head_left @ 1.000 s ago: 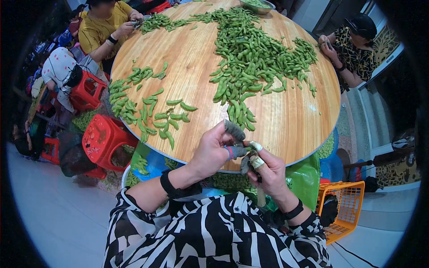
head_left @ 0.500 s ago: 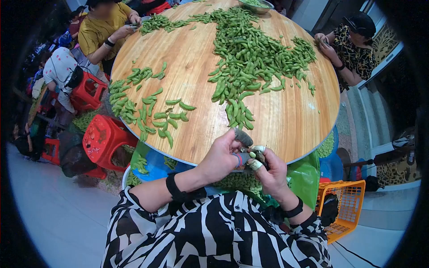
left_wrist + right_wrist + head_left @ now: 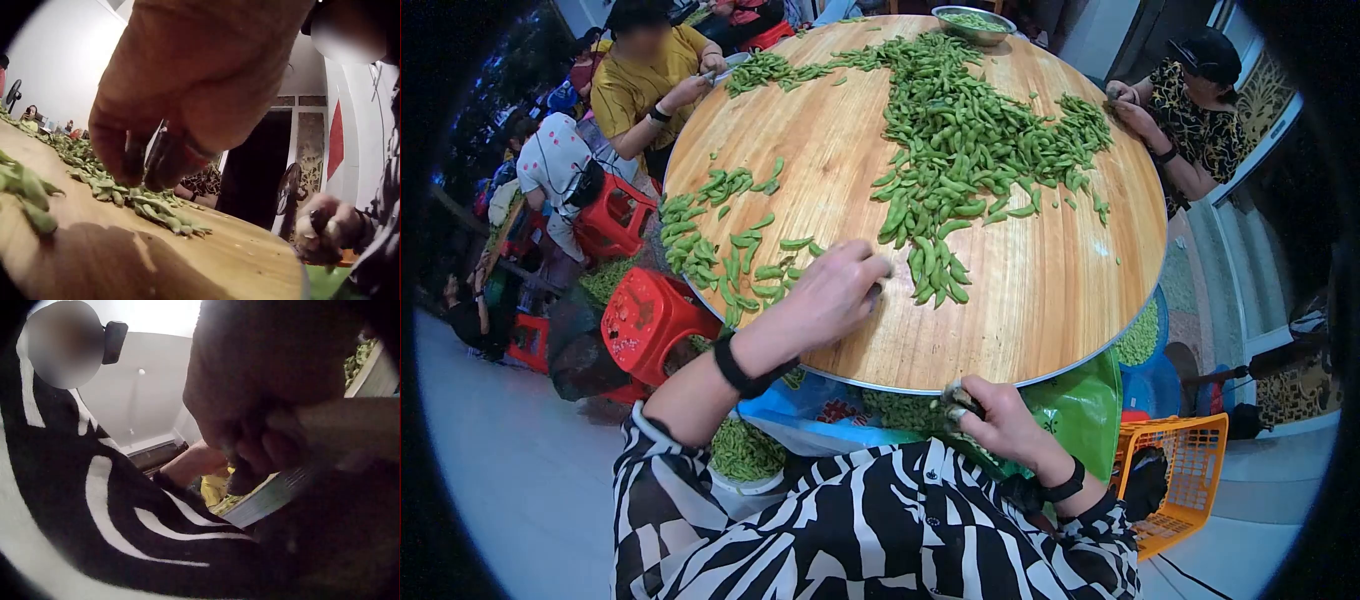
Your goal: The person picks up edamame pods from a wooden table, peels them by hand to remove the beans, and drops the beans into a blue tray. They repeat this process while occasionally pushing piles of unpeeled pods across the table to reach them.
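My left hand reaches over the round wooden table, between a scatter of green soybean pods on its left and the tip of the large pod heap. In the left wrist view its thumb and finger, in dark grey finger covers, point down over the pods, with no pod showing between them. My right hand hangs at the table's near edge with its fingers curled. Pale wraps and a dark cover show on its fingertips, and I cannot tell whether a shell lies inside it.
Below the near edge are a blue and green plastic sheet and a white bucket of green pods. An orange crate stands at right, red stools at left. Two people sit across the table, near a metal bowl.
Both hands worked together at the near edge; now they are apart. The left has moved forward and left over the table, while the right has dropped slightly toward the body.
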The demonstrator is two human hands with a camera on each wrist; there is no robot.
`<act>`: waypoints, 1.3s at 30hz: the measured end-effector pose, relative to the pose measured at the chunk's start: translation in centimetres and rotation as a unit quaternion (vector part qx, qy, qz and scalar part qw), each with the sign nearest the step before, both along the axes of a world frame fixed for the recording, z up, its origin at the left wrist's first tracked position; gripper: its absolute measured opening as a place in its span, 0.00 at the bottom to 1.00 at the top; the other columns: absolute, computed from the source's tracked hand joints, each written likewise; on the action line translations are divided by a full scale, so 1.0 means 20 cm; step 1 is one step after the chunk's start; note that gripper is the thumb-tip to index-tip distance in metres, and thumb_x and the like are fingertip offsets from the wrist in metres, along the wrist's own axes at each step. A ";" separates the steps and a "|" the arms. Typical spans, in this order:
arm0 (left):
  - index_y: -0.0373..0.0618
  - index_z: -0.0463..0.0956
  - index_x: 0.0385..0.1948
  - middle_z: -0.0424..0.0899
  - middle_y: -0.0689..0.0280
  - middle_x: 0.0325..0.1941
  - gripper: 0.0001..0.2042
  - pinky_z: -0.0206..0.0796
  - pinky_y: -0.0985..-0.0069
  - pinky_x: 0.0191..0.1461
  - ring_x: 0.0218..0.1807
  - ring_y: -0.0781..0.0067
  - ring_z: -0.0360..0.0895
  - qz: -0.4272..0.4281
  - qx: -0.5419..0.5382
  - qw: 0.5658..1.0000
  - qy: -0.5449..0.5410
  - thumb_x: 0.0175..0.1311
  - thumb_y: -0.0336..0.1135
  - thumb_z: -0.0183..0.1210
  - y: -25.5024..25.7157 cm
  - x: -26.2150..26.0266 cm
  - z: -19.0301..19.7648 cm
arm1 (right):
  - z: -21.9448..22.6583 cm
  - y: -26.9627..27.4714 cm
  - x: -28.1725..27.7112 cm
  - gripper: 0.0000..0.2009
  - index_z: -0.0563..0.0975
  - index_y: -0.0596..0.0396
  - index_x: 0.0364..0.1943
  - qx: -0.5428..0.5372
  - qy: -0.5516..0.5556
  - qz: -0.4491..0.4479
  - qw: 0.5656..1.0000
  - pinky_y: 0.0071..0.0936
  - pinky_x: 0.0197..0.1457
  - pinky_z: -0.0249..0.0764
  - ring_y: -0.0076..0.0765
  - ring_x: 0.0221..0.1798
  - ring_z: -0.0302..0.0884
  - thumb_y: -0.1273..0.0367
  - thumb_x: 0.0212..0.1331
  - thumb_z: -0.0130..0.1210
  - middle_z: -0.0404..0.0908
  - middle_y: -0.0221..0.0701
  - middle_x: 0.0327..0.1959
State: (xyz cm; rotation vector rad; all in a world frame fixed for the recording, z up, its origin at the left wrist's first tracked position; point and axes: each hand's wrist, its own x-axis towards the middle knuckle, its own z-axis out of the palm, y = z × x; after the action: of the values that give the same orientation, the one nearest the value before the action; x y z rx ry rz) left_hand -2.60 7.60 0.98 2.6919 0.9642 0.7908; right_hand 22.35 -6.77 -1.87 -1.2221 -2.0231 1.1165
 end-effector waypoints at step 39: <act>0.38 0.78 0.45 0.81 0.66 0.29 0.10 0.66 0.86 0.25 0.28 0.82 0.76 -0.022 -0.604 0.703 -0.376 0.62 0.28 0.57 -0.27 0.14 -0.08 | 0.13 0.09 -0.17 0.20 0.63 0.56 0.62 -0.323 0.475 -0.116 0.810 0.16 0.16 0.56 0.21 0.14 0.59 0.65 0.69 0.36 0.68 0.30 0.17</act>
State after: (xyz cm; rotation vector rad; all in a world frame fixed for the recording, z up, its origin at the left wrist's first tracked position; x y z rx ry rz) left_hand 0.27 2.12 -0.58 1.0767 0.7358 0.7237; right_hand 19.04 -4.91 0.67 -0.8354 -0.7253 1.8632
